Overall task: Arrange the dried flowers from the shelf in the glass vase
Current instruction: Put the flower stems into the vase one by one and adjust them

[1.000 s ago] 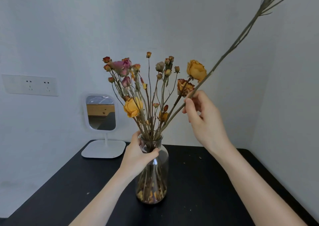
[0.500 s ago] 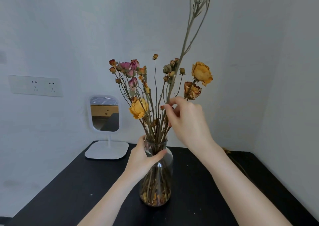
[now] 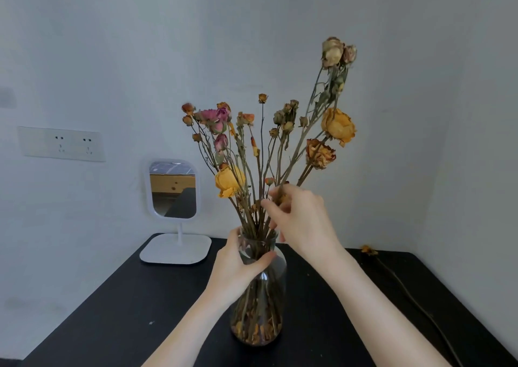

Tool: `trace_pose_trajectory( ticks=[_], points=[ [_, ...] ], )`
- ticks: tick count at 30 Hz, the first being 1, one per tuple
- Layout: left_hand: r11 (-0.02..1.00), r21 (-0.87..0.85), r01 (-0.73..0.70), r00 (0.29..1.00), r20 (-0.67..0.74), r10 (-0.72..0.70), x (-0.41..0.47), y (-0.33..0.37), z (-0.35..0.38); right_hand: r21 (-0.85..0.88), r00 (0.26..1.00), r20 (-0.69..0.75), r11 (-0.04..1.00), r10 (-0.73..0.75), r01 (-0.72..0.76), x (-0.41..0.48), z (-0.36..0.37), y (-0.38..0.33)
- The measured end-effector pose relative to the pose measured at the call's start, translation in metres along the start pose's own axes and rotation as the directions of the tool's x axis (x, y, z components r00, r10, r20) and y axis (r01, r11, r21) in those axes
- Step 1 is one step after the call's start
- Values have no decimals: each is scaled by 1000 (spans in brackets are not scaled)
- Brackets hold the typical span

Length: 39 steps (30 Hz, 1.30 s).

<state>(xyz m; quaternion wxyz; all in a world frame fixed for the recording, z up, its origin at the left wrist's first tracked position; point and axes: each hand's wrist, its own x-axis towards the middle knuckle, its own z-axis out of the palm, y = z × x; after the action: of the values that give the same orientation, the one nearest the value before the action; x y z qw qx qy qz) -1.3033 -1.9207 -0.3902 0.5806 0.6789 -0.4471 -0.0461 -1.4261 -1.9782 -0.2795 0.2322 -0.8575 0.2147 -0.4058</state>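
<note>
Pinching low on the tall dried flower (image 3: 332, 52), the right grip (image 3: 304, 226) holds its stem leaning toward one o'clock, foot inside the glass vase (image 3: 277, 280) at six o'clock, whose neck the left grip (image 3: 238, 268) clasps.

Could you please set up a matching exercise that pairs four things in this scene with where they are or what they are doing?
Column 1:
1. left hand
2. right hand
3. mirror
4. loose dried flower

Column 2:
A. lies on the black table, at the right
B. grips the neck of the glass vase
C. pinches the tall flower by its stem, above the vase
D. stands at the table's back left

Pairs: 1-B, 2-C, 3-D, 4-A
</note>
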Motion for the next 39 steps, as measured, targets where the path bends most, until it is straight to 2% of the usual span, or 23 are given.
trace_pose_trajectory(
  ticks=[3,5,9,11,16,21,25,31,33,36,39],
  points=[
    [1000,10,-6,1000,3,6,0,1,0,114,994,-111,993,-12,25,4,-5,-3],
    [1000,13,-3,1000,4,3,-1,1,-1,103,993,-119,994,-18,30,5,-4,-4],
    [1000,-1,22,1000,13,-21,-1,-1,-1,-44,995,83,998,53,-50,1,4,3],
    [999,-9,38,999,15,-38,-1,-2,-1,-39,990,120,997,73,-69,-3,8,7],
    [999,-24,42,999,21,-41,-2,-1,-1,85,994,-105,996,1,8,-4,4,5],
    [998,-44,36,999,39,-34,-3,-1,0,39,998,-59,999,6,-4,-6,6,5],
    [995,-80,57,996,67,-52,-2,-1,-1,77,999,-23,997,23,-21,-7,6,6],
    [989,-125,85,993,89,-74,-2,-4,0,60,995,-102,998,9,-3,-29,-25,21],
    [985,-139,99,992,92,-87,-2,-5,-1,38,990,-117,997,78,-75,-40,-41,40],
    [983,-153,106,992,82,-94,-1,-6,1,-29,962,-89,964,260,-263,-58,-64,89],
    [984,-150,99,994,65,-90,-1,-6,2,-232,875,-86,845,476,-482,-81,-84,154]
  ],
)
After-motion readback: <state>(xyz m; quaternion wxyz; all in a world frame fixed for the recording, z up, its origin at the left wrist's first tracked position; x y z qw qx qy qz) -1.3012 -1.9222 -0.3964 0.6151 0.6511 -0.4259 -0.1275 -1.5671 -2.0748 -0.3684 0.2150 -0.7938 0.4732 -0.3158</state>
